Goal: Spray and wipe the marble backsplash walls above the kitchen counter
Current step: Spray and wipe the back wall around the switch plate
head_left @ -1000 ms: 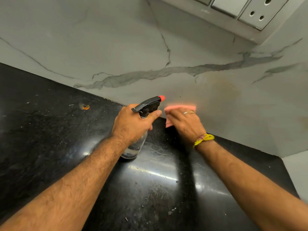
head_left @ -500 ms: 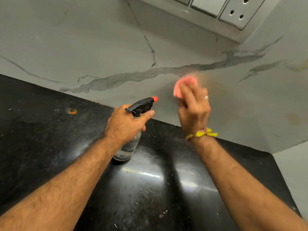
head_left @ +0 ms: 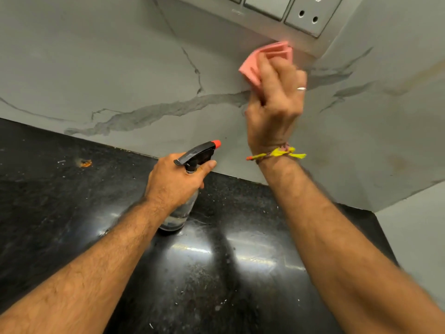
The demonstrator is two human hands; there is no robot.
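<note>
The grey marble backsplash [head_left: 125,68] with dark veins runs behind the black counter and turns a corner at the right. My right hand [head_left: 274,102] presses a folded pink cloth [head_left: 265,56] against the wall, just under the switch panel. My left hand [head_left: 173,184] grips a clear spray bottle [head_left: 183,210] around its neck; the bottle stands on the counter. Its black trigger head with an orange nozzle [head_left: 216,143] points toward the wall.
A grey switch and socket panel [head_left: 305,13] is mounted on the wall at the top. The glossy black counter [head_left: 60,213] carries crumbs and an orange smear [head_left: 85,163] at the left. Brownish stains mark the right wall section [head_left: 397,162].
My right hand has swept the pink cloth upward along the wall, from near the counter edge to just below the switch panel. The left hand and bottle have stayed put.
</note>
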